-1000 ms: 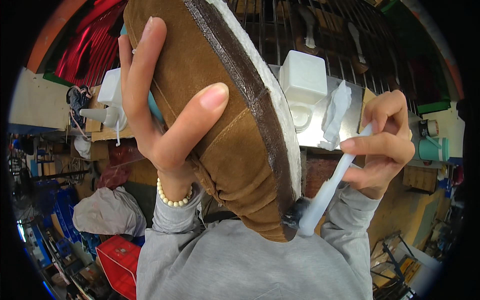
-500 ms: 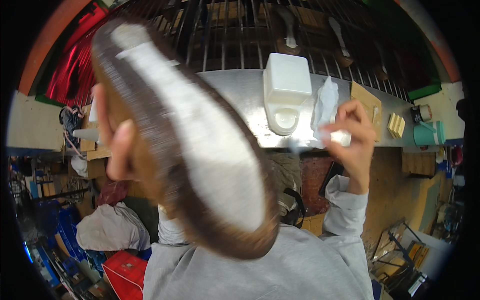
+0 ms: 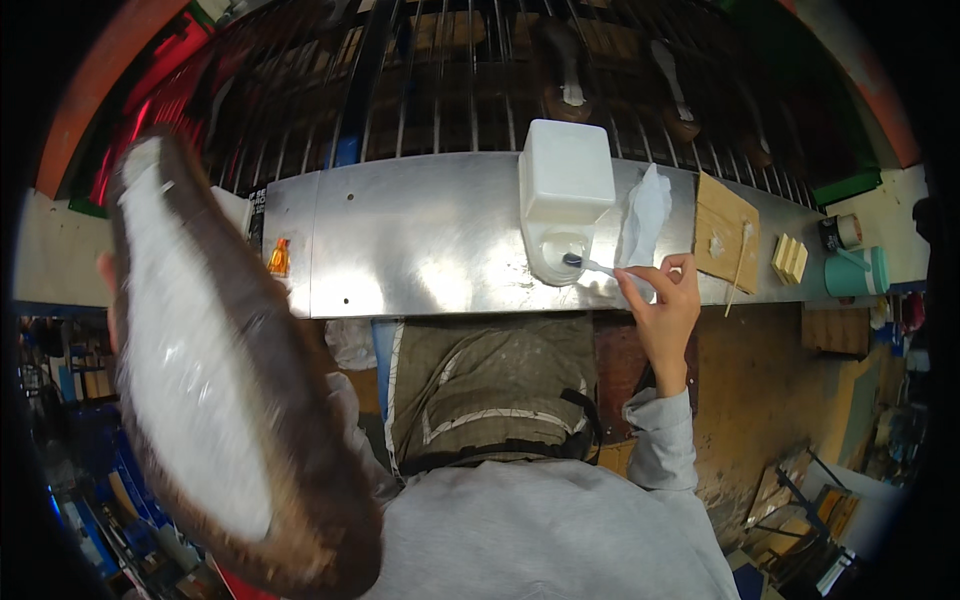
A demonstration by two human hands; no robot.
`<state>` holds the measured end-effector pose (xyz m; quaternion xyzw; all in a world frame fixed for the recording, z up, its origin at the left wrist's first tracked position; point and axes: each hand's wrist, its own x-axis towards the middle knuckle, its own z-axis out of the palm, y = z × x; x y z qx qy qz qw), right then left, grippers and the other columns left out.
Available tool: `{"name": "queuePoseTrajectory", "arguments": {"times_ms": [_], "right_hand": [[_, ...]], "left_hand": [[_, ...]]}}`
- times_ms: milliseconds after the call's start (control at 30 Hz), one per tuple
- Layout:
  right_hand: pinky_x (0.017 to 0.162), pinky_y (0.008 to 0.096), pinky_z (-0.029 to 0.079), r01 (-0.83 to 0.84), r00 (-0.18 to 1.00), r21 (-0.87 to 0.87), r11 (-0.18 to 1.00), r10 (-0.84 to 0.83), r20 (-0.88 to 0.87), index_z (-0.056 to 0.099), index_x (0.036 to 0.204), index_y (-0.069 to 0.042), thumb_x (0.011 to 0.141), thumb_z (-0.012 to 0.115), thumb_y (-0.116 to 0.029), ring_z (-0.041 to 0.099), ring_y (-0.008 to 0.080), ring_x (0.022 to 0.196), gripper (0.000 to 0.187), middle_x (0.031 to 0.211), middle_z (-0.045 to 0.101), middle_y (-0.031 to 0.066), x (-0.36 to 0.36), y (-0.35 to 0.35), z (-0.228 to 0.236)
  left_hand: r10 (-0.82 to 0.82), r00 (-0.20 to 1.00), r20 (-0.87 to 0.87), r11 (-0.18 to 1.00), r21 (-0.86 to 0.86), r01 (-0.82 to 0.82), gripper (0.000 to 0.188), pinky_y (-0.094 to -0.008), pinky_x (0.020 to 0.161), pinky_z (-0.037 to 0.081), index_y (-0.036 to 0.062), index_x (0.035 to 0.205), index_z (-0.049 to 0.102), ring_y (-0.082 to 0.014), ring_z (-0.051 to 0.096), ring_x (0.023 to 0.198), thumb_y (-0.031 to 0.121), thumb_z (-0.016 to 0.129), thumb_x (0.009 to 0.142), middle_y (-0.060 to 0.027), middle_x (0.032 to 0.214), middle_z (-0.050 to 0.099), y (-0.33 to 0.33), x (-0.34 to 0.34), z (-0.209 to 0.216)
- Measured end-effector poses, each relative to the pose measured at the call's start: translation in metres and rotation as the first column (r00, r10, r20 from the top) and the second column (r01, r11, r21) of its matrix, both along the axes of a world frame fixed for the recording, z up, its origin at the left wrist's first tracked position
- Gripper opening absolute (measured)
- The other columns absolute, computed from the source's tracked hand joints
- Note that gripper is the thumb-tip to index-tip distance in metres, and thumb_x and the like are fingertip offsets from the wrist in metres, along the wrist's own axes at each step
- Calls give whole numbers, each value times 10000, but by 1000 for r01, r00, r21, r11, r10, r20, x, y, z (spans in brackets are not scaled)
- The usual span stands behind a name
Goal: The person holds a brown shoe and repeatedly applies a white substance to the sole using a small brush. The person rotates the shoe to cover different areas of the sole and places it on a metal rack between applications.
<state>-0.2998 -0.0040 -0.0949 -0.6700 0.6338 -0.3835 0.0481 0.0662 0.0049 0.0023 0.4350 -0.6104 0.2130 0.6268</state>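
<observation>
A brown shoe upper, with a long white strip along its underside, is tilted bottom-out at the left, close to the camera. My left hand grips it from behind; only bits of its fingers show past the left edge. Between thumb and fingers, my right hand pinches a small brush. The brush's dark tip lies in the round cup at the front of a white plastic dispenser. Just right of the dispenser is a crumpled white paper.
A metal bench runs across in front of me. Cardboard with a thin stick, yellowish blocks and a teal container sit at its right. Behind, a rack of metal bars holds more shoes. A small orange bottle stands left.
The shoe has swung left and down, uncovering the bench. My right hand has moved slightly left and lower, bringing the brush tip into the dispenser's cup.
</observation>
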Motion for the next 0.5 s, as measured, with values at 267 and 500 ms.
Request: {"name": "queuePoseTrajectory", "arguments": {"times_ms": [267,500], "right_hand": [[585,249,302,-400,767,-184,898,438,468,823,883,-81,679,915,-291,427,98,708,307,855,454,-4,27,16,76],[609,233,287,-522,683,-359,774,631,369,837,906,-140,520,948,-401,420,100,738,479,877,417,-24,63,12,113]], "left_hand": [[-4,998,71,998,56,0,516,-542,1211,275,92,1313,473,-392,447,1390,277,721,901,-255,1504,428,0,-4,-1],[-77,996,-34,997,17,78,618,-593,1214,238,101,1310,486,-380,458,1384,288,809,818,-239,1467,482,-5,-23,3]]}}
